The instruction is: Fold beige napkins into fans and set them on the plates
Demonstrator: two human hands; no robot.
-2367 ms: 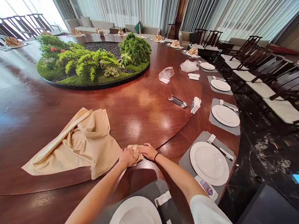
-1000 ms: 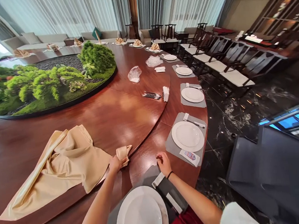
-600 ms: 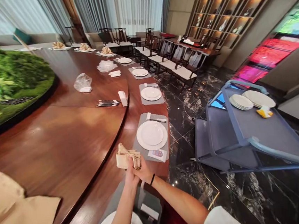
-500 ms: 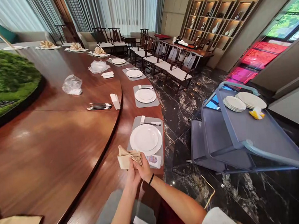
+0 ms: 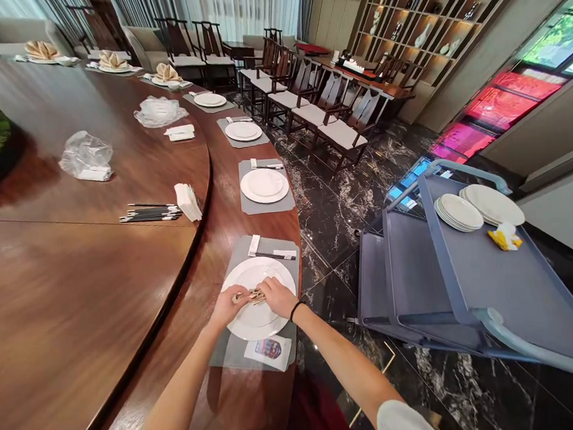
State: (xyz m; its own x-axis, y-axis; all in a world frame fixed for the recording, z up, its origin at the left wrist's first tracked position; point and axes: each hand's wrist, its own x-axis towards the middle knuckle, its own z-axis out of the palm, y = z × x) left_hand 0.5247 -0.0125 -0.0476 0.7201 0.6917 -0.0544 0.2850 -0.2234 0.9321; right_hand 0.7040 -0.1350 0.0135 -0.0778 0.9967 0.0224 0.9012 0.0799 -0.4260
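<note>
Both my hands are over the nearest white plate [image 5: 246, 322], gripping a folded beige napkin [image 5: 256, 296] between them. My left hand [image 5: 230, 303] pinches its left end. On the right end, my right hand [image 5: 277, 296] is closed, with a black band at the wrist. Most of the napkin is hidden by my fingers. The plate rests on a grey placemat [image 5: 230, 253]. Beyond it lie chopsticks [image 5: 274, 255] on a small white rest. On the near side is a white printed packet [image 5: 269, 352].
A blue-grey trolley [image 5: 514, 289] with stacked plates [image 5: 459, 212] stands to my right. On the wooden turntable [image 5: 96, 278] are loose chopsticks [image 5: 150, 213], white packets [image 5: 188, 202] and a plastic bag [image 5: 87, 155]. More place settings [image 5: 264, 185] run along the table edge; chairs [image 5: 342, 133] stand behind.
My hands and the napkin have moved from the placemat's near left corner to above the plate. The hands are now farther apart, and the view has shifted right and forward.
</note>
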